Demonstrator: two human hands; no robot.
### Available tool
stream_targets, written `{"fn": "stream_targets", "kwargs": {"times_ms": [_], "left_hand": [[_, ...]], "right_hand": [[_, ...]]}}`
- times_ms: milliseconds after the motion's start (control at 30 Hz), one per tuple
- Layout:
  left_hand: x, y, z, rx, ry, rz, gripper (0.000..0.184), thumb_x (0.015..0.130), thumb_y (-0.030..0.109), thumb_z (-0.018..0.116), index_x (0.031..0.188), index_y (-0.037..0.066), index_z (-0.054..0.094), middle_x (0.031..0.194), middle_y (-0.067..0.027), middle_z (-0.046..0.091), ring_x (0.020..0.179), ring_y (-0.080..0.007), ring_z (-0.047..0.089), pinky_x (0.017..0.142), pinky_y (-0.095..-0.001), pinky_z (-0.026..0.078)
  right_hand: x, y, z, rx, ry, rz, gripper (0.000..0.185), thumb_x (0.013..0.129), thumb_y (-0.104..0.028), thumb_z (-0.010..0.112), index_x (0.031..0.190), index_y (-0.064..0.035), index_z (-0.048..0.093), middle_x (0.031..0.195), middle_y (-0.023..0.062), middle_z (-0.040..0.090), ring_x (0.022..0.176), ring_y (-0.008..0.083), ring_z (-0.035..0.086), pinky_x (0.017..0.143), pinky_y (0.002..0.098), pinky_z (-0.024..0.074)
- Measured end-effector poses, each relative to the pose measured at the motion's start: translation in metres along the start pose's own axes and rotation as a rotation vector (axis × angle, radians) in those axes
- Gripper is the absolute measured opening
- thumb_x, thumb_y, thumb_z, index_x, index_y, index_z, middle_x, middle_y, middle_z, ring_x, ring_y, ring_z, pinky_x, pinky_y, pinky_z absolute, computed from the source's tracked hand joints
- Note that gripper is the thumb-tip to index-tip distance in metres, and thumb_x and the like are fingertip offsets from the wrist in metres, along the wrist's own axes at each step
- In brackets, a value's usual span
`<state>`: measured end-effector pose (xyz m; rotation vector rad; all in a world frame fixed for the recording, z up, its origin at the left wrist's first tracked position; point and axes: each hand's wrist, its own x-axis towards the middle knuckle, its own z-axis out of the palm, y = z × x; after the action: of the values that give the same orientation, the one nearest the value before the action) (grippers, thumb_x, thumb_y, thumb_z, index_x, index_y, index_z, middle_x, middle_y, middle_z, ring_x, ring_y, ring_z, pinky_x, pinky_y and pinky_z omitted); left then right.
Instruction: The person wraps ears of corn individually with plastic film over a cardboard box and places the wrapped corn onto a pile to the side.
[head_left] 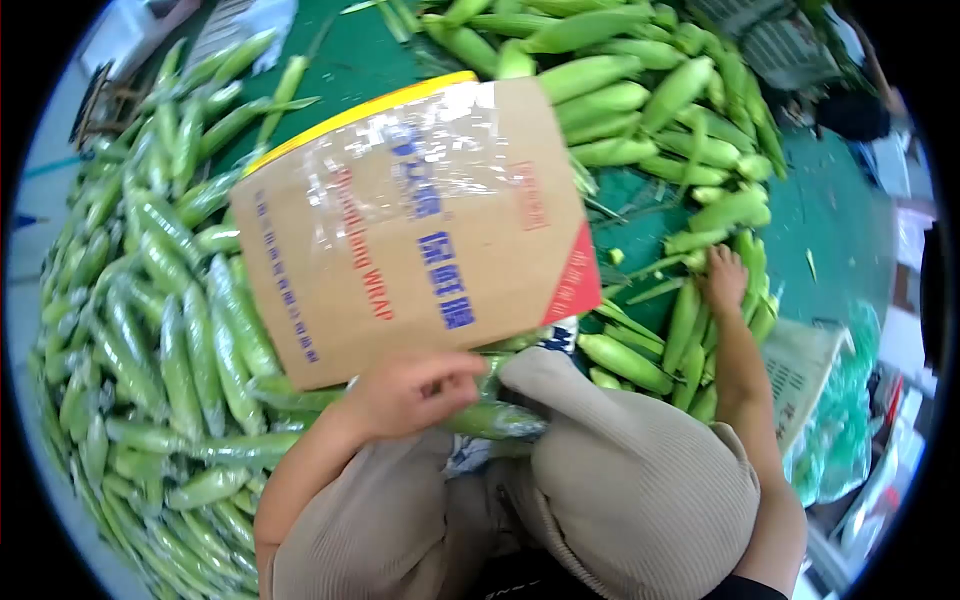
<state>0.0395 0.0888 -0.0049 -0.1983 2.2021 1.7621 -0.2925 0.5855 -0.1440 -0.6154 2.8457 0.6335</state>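
Note:
Over the seated person's lap, my left hand [415,393] is curled near the lower edge of a cardboard box [400,240] printed with blue and red lettering. What it holds, if anything, I cannot make out. A film-wrapped corn ear [495,420] lies just below and right of it, between the knees. My right hand [724,280] reaches out to the right, its fingers on an unwrapped green corn ear [730,215] in the loose pile; its fingertips are partly hidden among the husks.
Many film-wrapped ears [170,320] are heaped on the left. Unwrapped corn [640,100] is piled at the upper right on the green floor [830,230]. A white crate [800,370] and green plastic bags [845,420] stand at the right.

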Motion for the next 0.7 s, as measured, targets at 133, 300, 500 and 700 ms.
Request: {"fn": "stream_targets", "kwargs": {"times_ms": [133, 300, 500, 700], "left_hand": [[-0.006, -0.031, -0.013, -0.001, 0.608, -0.02, 0.021, 0.093, 0.013, 0.077, 0.112, 0.005, 0.076, 0.102, -0.0087, 0.074, 0.091, -0.023, 0.07, 0.083, -0.0327, 0.054], [0.016, -0.035, -0.063, 0.694, 0.873, 0.026, 0.033, 0.087, 0.012, 0.078, 0.119, 0.007, 0.072, 0.121, -0.0129, 0.07, 0.119, -0.034, 0.063, 0.105, -0.0428, 0.047], [0.035, -0.067, -0.092, 0.623, 1.193, 0.302, 0.057, 0.082, 0.018, 0.081, 0.135, 0.013, 0.062, 0.147, -0.0119, 0.054, 0.134, -0.0342, 0.052, 0.113, -0.0486, 0.041], [0.09, -0.019, -0.121, 1.053, 0.706, 0.145, 0.081, 0.076, 0.027, 0.09, 0.149, 0.021, 0.057, 0.139, -0.01, 0.061, 0.127, -0.0332, 0.057, 0.11, -0.0473, 0.045]], "right_hand": [[-0.006, 0.047, -0.005, 0.498, 0.312, -0.177, 0.069, 0.073, -0.016, 0.084, 0.136, -0.0049, 0.057, 0.134, 0.015, 0.063, 0.126, 0.0384, 0.059, 0.11, 0.0468, 0.0446], [0.004, -0.005, -0.172, 1.586, 0.574, -0.046, 0.09, 0.088, -0.006, 0.072, 0.161, -0.009, 0.022, 0.141, 0.0171, 0.054, 0.127, 0.0346, 0.061, 0.111, 0.0495, 0.0505], [0.06, -0.256, -0.275, 1.978, -0.088, -0.406, 0.084, 0.074, -0.003, 0.086, 0.141, -0.014, 0.037, 0.121, 0.0079, 0.056, 0.112, 0.0238, 0.062, 0.091, 0.0383, 0.0565], [0.105, -0.327, -0.254, 1.182, 0.034, -0.917, 0.074, 0.078, -0.027, 0.092, 0.138, -0.0059, 0.053, 0.136, 0.0186, 0.061, 0.128, 0.038, 0.058, 0.11, 0.0433, 0.0473]]}}
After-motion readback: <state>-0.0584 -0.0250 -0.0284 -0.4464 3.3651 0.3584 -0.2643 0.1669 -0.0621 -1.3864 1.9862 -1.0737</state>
